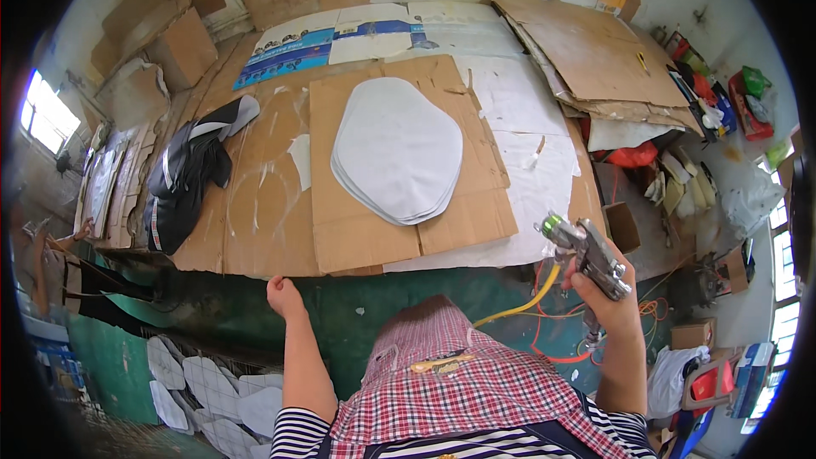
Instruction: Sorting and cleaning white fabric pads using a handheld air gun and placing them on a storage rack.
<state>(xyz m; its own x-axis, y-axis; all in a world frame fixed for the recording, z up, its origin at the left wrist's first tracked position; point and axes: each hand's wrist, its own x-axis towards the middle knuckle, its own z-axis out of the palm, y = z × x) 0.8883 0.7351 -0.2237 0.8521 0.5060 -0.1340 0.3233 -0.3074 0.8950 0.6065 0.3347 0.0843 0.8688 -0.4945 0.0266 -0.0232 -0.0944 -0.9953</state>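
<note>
My right hand (595,282) is wrapped round a metal spray gun (590,257) with a green part at its front end. The gun is raised at the table's right front corner, and a yellow hose (531,302) runs beside it. My left hand (285,296) is closed in a loose fist by the table's front edge, with nothing visible in it. Ahead of both hands, a stack of white rounded panels (398,149) lies on a square cardboard sheet (336,234). Their edges are slightly fanned at the lower left. Neither hand touches the stack.
A dark garment (191,170) lies on the table's left side. Flat cardboard sheets (586,51) are piled at the back right. Several white panels (208,387) lie on the lower left. Orange and yellow hoses (646,310) coil over the green floor (374,289) at right.
</note>
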